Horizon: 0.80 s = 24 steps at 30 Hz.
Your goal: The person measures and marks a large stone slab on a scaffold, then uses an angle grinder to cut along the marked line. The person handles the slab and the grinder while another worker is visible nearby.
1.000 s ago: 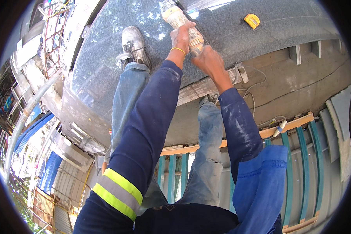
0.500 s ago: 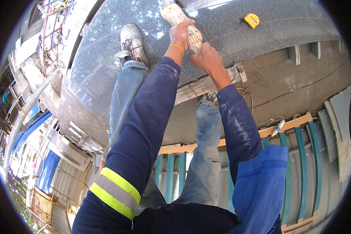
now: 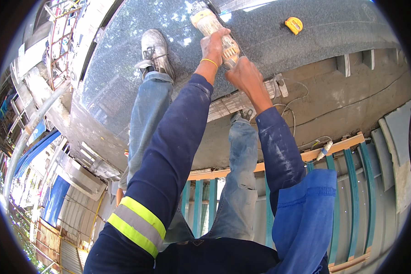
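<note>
A dusty, pale angle grinder [image 3: 208, 23] lies over the dark grey speckled stone surface [image 3: 269, 50] at the top of the view. My left hand [image 3: 212, 48] wraps round the middle of its body; a thin yellow band circles that wrist. At the grinder's rear end my right hand [image 3: 245, 76] is closed, with the thumb side toward the tool. The grinder's front end reaches the upper edge of the picture, and I cannot make out its disc. To the right, a yellow tape measure [image 3: 294, 25] rests on the stone.
My left shoe [image 3: 155, 50] stands on the stone; my right foot is lower, beside a dusty plank [image 3: 230, 104]. A cable [image 3: 293, 114] with a pale connector [image 3: 324, 150] runs at the right. Teal bars [image 3: 351, 196] lie below a wooden rail. Metal scaffolding [image 3: 61, 41] rises at left.
Both hands and the grinder have shifted slightly toward me and to the right. My grip looks the same, and the tape measure and my feet have stayed in place.
</note>
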Available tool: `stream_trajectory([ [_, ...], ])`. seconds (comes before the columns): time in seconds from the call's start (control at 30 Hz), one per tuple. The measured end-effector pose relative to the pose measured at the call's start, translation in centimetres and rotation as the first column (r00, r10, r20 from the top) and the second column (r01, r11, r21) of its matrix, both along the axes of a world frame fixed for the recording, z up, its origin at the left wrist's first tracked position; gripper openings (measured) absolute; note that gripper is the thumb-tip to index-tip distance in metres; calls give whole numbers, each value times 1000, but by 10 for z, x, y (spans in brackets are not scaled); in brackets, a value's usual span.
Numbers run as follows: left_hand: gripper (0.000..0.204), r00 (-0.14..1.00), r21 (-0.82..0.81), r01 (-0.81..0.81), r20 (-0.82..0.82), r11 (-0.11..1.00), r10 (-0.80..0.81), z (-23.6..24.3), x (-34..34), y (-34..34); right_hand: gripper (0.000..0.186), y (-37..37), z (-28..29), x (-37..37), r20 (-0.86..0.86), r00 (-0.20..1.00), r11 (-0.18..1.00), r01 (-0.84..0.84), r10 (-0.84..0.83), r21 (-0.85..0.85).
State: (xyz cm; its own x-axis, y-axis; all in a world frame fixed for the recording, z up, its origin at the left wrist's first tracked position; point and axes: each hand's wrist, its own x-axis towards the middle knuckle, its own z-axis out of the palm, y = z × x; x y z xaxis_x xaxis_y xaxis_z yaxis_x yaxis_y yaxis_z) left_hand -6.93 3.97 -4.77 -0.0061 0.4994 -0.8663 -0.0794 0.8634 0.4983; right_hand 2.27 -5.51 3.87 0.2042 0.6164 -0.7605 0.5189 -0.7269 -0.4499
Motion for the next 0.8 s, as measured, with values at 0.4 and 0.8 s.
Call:
stream_trajectory([
  [0.4, 28, 1000, -20, 9, 16, 1000, -9, -6, -4, -6, 34, -5, 4, -1, 4, 1000, 1000, -7, 7, -4],
  [0.8, 37, 1000, -28, -25, 8, 999, 25, 9, 4, 15, 33, 13, -4, 2, -31, 999, 1000, -11, 11, -4],
])
